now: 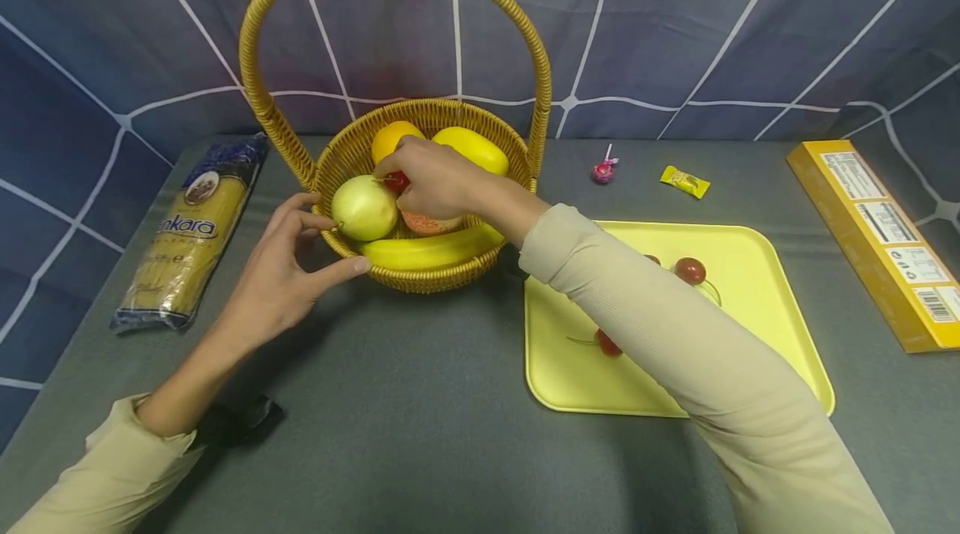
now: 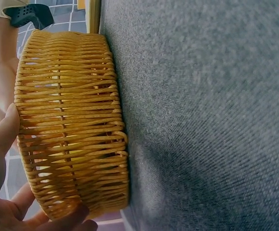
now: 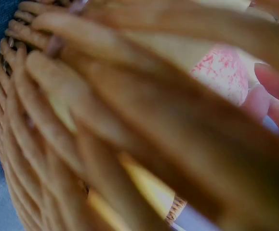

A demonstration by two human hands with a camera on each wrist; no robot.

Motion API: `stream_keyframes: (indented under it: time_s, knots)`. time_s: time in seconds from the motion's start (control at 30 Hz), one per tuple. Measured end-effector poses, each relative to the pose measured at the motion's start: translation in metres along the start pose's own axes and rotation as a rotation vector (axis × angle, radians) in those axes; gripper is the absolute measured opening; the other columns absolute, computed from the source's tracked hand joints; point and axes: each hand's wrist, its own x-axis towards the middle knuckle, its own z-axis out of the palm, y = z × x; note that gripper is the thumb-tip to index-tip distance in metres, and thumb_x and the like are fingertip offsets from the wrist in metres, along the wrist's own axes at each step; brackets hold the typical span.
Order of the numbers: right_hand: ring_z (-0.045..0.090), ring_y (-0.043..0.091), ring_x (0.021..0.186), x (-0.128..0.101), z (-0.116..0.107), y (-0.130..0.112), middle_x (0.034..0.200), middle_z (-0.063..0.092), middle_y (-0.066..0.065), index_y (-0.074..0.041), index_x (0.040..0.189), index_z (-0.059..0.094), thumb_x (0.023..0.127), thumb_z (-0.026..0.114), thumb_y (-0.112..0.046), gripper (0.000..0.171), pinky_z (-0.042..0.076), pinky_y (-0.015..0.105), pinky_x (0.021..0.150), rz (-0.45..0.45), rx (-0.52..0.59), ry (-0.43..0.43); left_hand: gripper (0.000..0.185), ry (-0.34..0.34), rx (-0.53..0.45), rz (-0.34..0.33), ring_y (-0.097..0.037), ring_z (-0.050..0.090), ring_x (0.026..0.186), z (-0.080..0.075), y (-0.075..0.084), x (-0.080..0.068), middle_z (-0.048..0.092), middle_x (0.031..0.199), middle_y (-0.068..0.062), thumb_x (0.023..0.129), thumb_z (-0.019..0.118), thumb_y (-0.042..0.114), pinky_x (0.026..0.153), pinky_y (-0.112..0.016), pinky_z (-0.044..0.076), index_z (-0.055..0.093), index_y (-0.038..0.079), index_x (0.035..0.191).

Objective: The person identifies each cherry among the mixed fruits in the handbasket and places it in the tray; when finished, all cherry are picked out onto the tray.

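A wicker basket (image 1: 426,280) with a tall hoop handle holds fruit: a pale green round fruit (image 1: 363,209), an orange (image 1: 396,141), a yellow oval fruit (image 1: 472,149), a banana (image 1: 427,252) and a pinkish speckled fruit (image 1: 431,224). Over the middle of it my right hand (image 1: 438,180) reaches in, pinching a red cherry (image 1: 396,182) beside the green fruit. My left hand (image 1: 281,280) holds the basket's left side, thumb at the front rim and fingers along the left. In the left wrist view, that thumb meets the rim of the woven wall (image 2: 72,120).
Under my right forearm lies a yellow tray (image 1: 750,351) with several cherries, one (image 1: 690,270) near its middle. Behind it are a lollipop (image 1: 603,169) and a wrapped candy (image 1: 685,182). A pasta packet (image 1: 191,234) lies at left, a yellow box (image 1: 877,242) at right.
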Motion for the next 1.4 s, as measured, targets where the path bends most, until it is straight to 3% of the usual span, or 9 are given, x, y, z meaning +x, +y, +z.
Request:
stream_keyframes:
  time_s: [0.4, 0.73, 1.0, 1.3, 1.4]
  knots:
    - [0.047, 0.017, 0.097, -0.011, -0.003, 0.005, 0.108, 0.062, 0.001, -0.010, 0.120, 0.069, 0.086, 0.063, 0.000, 0.035, 0.041, 0.026, 0.080, -0.058, 0.077, 0.153, 0.056, -0.007, 0.000, -0.015, -0.048, 0.040, 0.129, 0.000, 0.002, -0.001, 0.026, 0.156, -0.015, 0.085, 0.080, 0.028, 0.106, -0.062, 0.036, 0.051, -0.006, 0.120]
    - [0.056, 0.015, 0.100, -0.033, -0.011, 0.002, 0.108, 0.066, 0.001, -0.008, 0.118, 0.068, 0.093, 0.067, -0.006, 0.026, 0.045, 0.026, 0.088, -0.092, 0.121, 0.239, 0.056, -0.005, -0.007, -0.019, -0.048, 0.039, 0.130, -0.001, 0.001, -0.001, 0.026, 0.156, -0.016, 0.086, 0.080, 0.028, 0.107, -0.062, 0.035, 0.051, -0.007, 0.119]
    - [0.057, 0.017, 0.101, -0.062, -0.008, 0.000, 0.116, 0.059, 0.007, -0.007, 0.138, 0.054, 0.096, 0.064, -0.012, 0.043, 0.046, 0.026, 0.085, -0.083, 0.176, 0.261, 0.058, -0.017, 0.000, -0.030, -0.048, 0.037, 0.132, -0.002, 0.001, -0.001, 0.024, 0.157, -0.016, 0.086, 0.079, 0.030, 0.107, -0.063, 0.035, 0.050, -0.007, 0.120]
    - [0.062, 0.018, 0.098, -0.106, -0.008, 0.006, 0.108, 0.060, 0.005, -0.004, 0.127, 0.063, 0.094, 0.067, -0.012, 0.034, 0.052, 0.033, 0.088, -0.047, 0.297, 0.373, 0.056, -0.009, -0.003, -0.033, -0.047, 0.038, 0.132, -0.001, 0.001, -0.001, 0.024, 0.157, -0.016, 0.085, 0.080, 0.028, 0.109, -0.061, 0.035, 0.050, -0.006, 0.119]
    - [0.062, 0.017, 0.099, -0.124, -0.006, 0.012, 0.106, 0.060, 0.004, -0.004, 0.122, 0.065, 0.093, 0.070, -0.016, 0.031, 0.053, 0.034, 0.079, -0.030, 0.325, 0.414, 0.056, -0.007, 0.000, -0.021, -0.048, 0.041, 0.129, 0.000, 0.000, -0.001, 0.026, 0.156, -0.016, 0.085, 0.080, 0.029, 0.106, -0.063, 0.036, 0.051, -0.006, 0.118]
